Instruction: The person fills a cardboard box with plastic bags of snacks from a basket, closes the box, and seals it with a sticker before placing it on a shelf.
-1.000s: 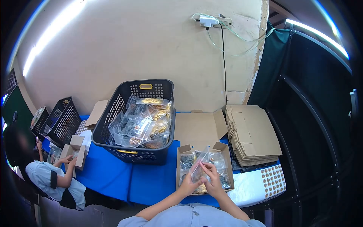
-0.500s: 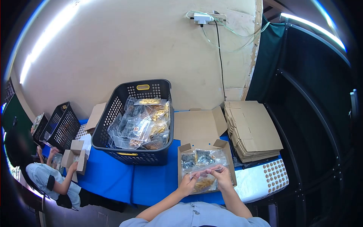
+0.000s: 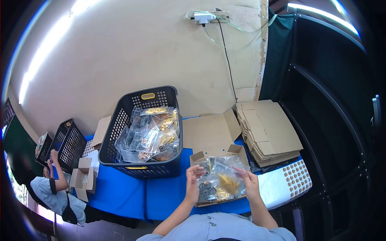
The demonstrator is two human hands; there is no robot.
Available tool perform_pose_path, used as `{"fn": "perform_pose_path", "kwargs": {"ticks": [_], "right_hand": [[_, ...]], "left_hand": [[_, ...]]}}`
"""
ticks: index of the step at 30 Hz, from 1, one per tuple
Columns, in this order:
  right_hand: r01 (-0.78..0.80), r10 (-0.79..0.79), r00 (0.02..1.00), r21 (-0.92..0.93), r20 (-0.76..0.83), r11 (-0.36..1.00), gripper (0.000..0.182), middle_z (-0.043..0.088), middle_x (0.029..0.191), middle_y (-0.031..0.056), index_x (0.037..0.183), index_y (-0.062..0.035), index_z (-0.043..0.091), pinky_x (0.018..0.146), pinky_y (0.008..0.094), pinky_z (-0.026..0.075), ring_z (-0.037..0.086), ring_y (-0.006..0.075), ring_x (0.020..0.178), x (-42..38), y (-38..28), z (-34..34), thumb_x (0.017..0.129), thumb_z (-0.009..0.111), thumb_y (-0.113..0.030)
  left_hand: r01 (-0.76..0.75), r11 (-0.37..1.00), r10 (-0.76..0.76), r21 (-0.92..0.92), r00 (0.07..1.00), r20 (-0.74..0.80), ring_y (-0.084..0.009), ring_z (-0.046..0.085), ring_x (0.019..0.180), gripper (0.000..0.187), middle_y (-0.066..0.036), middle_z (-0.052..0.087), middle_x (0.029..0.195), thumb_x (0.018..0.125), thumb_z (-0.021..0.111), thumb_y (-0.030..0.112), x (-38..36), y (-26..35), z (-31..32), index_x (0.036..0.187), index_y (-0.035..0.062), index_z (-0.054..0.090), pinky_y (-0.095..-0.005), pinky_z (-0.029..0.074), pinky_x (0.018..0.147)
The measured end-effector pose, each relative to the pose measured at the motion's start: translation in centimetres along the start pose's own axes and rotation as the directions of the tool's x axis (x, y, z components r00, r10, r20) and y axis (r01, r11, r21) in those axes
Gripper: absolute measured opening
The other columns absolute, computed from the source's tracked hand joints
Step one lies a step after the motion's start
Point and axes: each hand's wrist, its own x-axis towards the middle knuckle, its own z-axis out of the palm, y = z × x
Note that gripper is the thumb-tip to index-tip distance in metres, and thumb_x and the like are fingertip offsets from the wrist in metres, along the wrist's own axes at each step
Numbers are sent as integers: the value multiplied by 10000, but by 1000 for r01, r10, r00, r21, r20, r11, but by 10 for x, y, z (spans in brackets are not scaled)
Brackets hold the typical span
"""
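I watch the right hand [image 3: 251,183] pinch a slick, clear bag [image 3: 230,172] of golden pieces [image 3: 228,184]; the left hand [image 3: 192,182] curves, fingers spread.

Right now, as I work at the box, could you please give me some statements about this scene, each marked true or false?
1. The right hand holds a clear bag over the box. True.
2. The lid is shut. False: the lid is folded back, open.
3. The big basket is empty. False: bags lie in the big basket.
4. A stack of flat cardboard stands to the right of the box. True.
5. The white adapter lies in the big basket. False: the white adapter is up on the wall.
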Motion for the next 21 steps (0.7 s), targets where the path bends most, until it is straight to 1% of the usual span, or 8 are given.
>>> {"fn": "perform_pose_path", "kwargs": {"ticks": [3,6,8,11,15,16,18,21], "right_hand": [[70,-72,997,-79,-23,994,393,639,1210,101,1195,14,626,953,327,433,577,164,1098,-8,1,16,1025,431,-282],[481,-378,876,-489,299,728,392,617,1246,154,1223,0,608,1014,373,405,569,279,1183,-12,-10,34,1012,446,-287],[488,-390,871,-430,298,760,338,614,1250,158,1223,-26,617,999,379,410,579,311,1151,-11,-7,36,966,539,-232],[502,-501,843,-618,194,605,378,653,1112,157,1107,3,637,919,354,439,591,267,1050,-7,-6,38,776,755,-137],[304,-473,864,-565,-176,767,469,630,919,70,1028,-9,566,850,324,450,579,178,988,3,-9,44,683,842,-165],[306,-471,864,-560,-176,770,469,630,919,70,1028,-9,566,850,324,450,579,178,988,9,2,37,683,842,-165],[89,-81,994,-110,78,990,395,635,885,42,983,-18,590,811,304,456,591,142,885,17,17,21,711,838,-161],[3,0,994,-24,110,1000,179,669,842,50,885,-11,638,779,270,461,595,112,797,15,10,19,841,733,-156]], "left_hand": [[10,992,-47,129,957,286,-282,265,1399,777,-156,271,1496,931,470,569,-13,-7,27,1468,52,250,-425,193,1149],[-19,999,26,-37,979,204,-273,224,1419,790,-160,170,1545,929,558,473,-29,-13,50,1487,35,211,-430,208,1142],[-72,994,88,-81,974,207,-244,252,1409,745,-169,195,1546,932,601,377,-26,-14,49,1479,11,253,-402,245,1130],[114,993,-114,22,993,13,-182,449,1267,563,-157,474,1392,960,586,272,-27,0,53,1405,-22,404,-312,337,1067],[222,973,-223,-60,975,-9,-175,520,1190,442,-143,570,1293,980,554,242,-33,9,48,1320,-38,512,-299,388,1018],[209,978,-209,25,978,12,-174,547,1154,423,-136,605,1242,983,548,257,-33,11,45,1283,-41,548,-297,405,999],[193,975,-198,111,980,31,-173,573,1117,411,-129,639,1190,985,541,272,-32,12,38,1246,-43,583,-296,423,980],[151,989,-150,-3,984,99,-196,592,1096,509,-147,649,1176,995,481,379,-27,7,27,1269,-42,565,-334,431,981]]}}
